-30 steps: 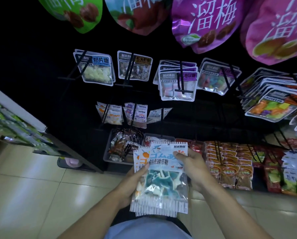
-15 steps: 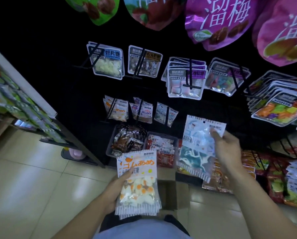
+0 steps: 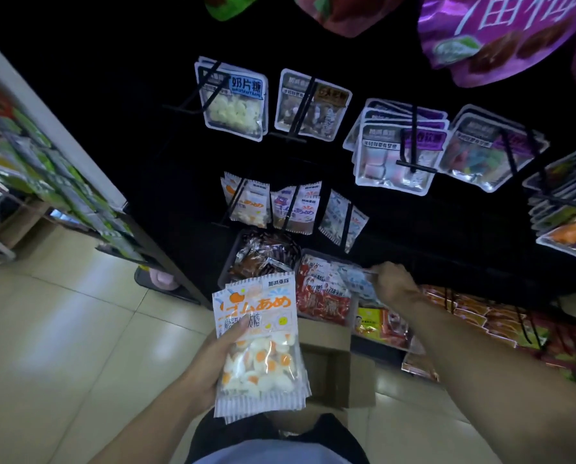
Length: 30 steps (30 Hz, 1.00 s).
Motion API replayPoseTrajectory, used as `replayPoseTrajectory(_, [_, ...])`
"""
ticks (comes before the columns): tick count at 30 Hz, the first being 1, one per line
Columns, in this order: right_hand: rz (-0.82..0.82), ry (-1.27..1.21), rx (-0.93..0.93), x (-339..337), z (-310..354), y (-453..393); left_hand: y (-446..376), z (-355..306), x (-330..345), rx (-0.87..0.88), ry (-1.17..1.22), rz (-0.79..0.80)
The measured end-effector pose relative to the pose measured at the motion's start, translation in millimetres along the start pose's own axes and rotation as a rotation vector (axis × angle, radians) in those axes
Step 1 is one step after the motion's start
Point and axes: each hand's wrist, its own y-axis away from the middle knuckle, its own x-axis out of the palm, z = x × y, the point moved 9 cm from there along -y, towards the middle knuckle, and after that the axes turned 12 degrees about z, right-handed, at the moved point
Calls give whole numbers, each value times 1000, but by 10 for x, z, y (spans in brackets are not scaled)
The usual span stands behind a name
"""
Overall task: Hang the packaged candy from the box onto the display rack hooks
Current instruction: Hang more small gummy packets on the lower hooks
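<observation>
The left hand (image 3: 209, 360) clasps a stack of egg-candy packs (image 3: 258, 343) low over the open box (image 3: 330, 366) — held in reserve, likely, so the other hand works free. The right hand (image 3: 393, 283) pinches a blue pack (image 3: 355, 279) by its top, reaching toward the lower hooks (image 3: 346, 222) — presumably to thread its hole.

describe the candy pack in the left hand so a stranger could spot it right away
Start at the open cardboard box on the floor; just left of it the left hand grips a clear pack stack. Unlike the red packets behind, its header is white with orange lettering over fried-egg-shaped gummies.
</observation>
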Motion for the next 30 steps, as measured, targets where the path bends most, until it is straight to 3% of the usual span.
replayPoseTrajectory(12, [15,-4,-155,-115,487,-263,-27,-34,-103,-3,77,-51])
replayPoseTrajectory(30, [-24,-139,-102,-121,408,-170,-247,-183,-58,-18,101,32])
